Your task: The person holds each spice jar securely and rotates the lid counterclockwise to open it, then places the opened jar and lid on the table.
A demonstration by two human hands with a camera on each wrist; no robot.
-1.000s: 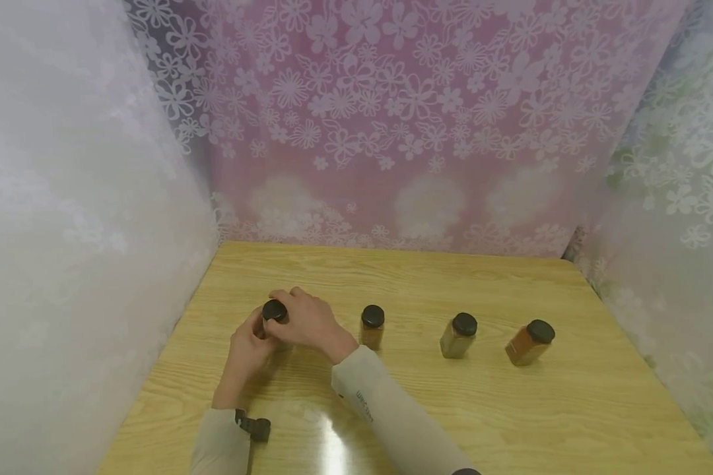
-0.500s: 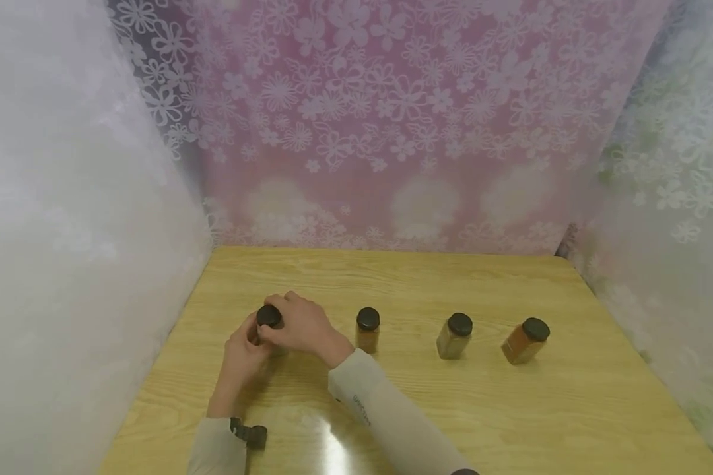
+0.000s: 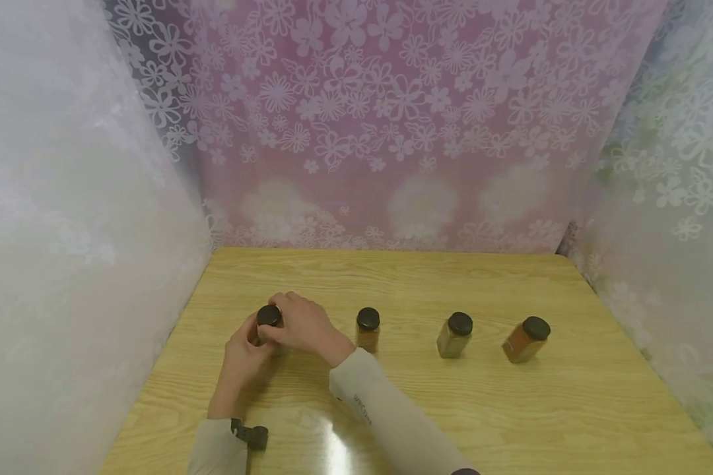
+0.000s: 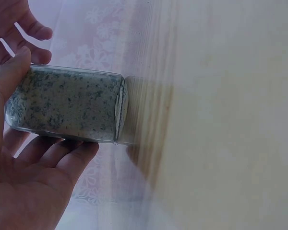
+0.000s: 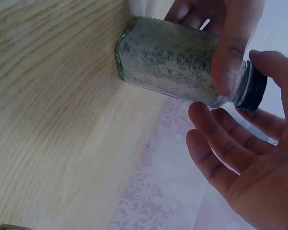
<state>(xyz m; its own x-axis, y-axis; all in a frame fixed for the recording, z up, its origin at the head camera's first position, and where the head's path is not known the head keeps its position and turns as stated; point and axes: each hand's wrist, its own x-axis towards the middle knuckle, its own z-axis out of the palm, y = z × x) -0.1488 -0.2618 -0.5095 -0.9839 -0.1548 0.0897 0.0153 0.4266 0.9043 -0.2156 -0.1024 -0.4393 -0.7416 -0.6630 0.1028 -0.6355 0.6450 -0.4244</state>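
Note:
A clear glass jar point(image 4: 67, 103) of pale seasoning with dark green flecks stands on the table's left part. My left hand point(image 3: 243, 358) grips its body, the thumb on one side and curled fingers on the other. At the top, my right hand point(image 3: 307, 323) pinches the black lid point(image 5: 255, 88) between thumb and forefinger. The other fingers of that hand are spread beside the jar in the right wrist view. From the head view, both hands hide most of the glass, while the lid's top shows between them. The lid sits on the jar's neck.
To the right stand three more black-lidded jars: one with orange-brown contents point(image 3: 368, 338), one greenish-beige point(image 3: 453, 340), one reddish-orange point(image 3: 524, 343). The wood-grain table point(image 3: 451, 415) is bordered by floral curtains at the back point(image 3: 386, 125) and on both sides.
The head view has shifted slightly. The right hand's fingers have moved a little at the lid. Both hands stay at the jar, and the other jars keep their places.

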